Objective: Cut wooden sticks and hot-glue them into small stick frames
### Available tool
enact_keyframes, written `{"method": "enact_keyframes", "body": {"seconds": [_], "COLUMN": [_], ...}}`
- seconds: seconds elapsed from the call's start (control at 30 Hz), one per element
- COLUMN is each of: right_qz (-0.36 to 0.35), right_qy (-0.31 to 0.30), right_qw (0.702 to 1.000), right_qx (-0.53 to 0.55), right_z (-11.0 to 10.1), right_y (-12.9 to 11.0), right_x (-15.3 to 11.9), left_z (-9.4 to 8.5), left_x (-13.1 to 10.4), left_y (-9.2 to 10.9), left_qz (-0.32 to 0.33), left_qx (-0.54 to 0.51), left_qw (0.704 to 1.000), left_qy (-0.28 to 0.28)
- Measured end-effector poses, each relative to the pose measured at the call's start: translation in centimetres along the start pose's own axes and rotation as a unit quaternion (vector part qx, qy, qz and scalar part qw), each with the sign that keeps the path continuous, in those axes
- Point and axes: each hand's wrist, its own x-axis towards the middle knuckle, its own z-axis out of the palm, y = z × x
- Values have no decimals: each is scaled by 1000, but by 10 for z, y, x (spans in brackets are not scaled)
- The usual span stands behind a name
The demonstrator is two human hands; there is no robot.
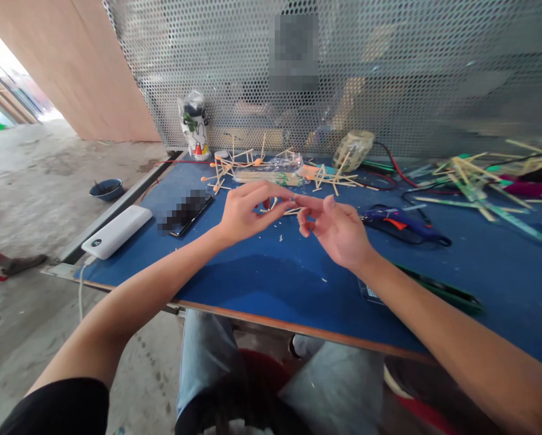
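Note:
Above the middle of the blue tabletop (271,284) my two hands meet at the fingertips. My left hand (248,208) pinches with thumb and index finger around the tip of a finger of my right hand. Anything smaller between them is too small to make out. My right hand (341,232) has its index finger stretched out and its thumb raised, with the other fingers loosely bent. Behind the hands lie a plastic-wrapped bundle of thin wooden sticks (271,176) and stick frames (223,169) with orange blobs at their joints. A blue glue gun (400,223) lies right of my right hand.
A white power bank (116,232) with a cable and a phone (191,212) lie at left. A bagged bottle (196,130) stands by the perforated metal panel (234,66). Green-jointed sticks (472,181) crowd the right. A long green-edged object (443,290) lies under my right forearm.

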Motion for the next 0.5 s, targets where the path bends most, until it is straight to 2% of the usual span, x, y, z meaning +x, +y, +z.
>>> {"method": "enact_keyframes", "body": {"seconds": [0.13,0.3,0.37,0.43,0.5], "right_qz": [14,-90,-149,-204,-234], "right_qy": [-38,-79,-89,-113,-135], "right_qw": [999,992,977,949,929], "right_qx": [2,-43,-125,-210,-254], "right_z": [-1,-12,-17,-21,-23], "right_y": [0,8,8,7,6], "right_x": [-1,2,2,2,2], "left_z": [-1,-4,-5,-6,-7], "left_x": [-1,-6,-6,-5,-4], "left_y": [-4,-9,-10,-10,-9], "left_qz": [25,29,20,8,-1], "left_qx": [14,85,98,105,118], "left_qw": [999,994,992,989,986], "left_qy": [-15,-56,-78,-101,-121]}}
